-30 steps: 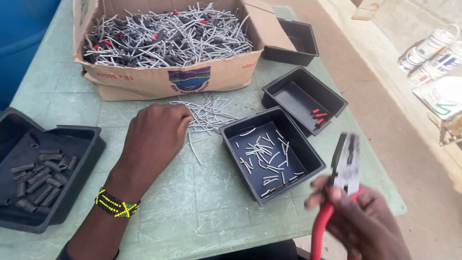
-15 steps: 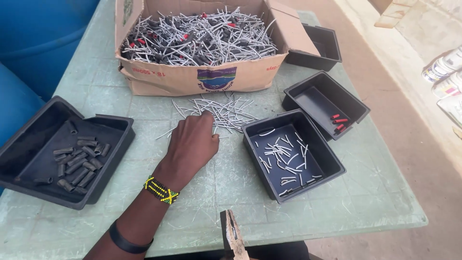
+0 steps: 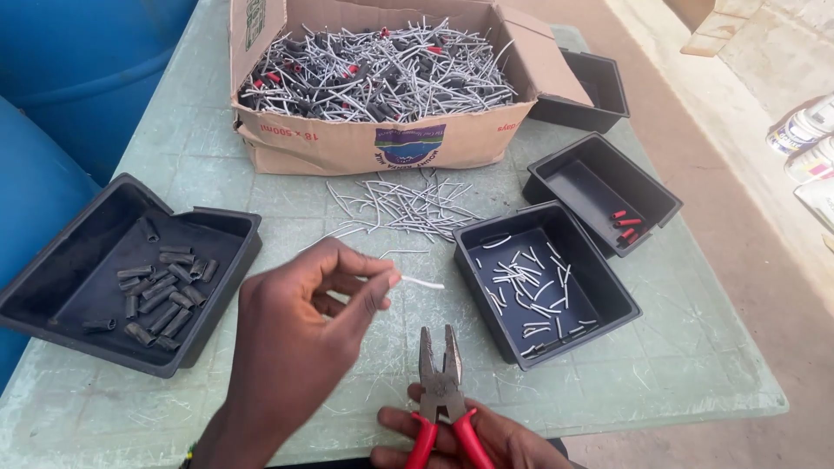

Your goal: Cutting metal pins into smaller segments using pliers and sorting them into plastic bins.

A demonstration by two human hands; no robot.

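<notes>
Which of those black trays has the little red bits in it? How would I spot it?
Start at the big cardboard box of wire pieces at the table's far end. Right of its front corner sit black trays; take the middle tray, between the far tray and the near tray. It alone holds a few red pieces, no wires.

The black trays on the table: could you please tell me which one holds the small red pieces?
It is the tray on the right, behind the tray of bare wire pieces; red pieces lie in its near corner. The left tray holds dark sleeves.
</notes>
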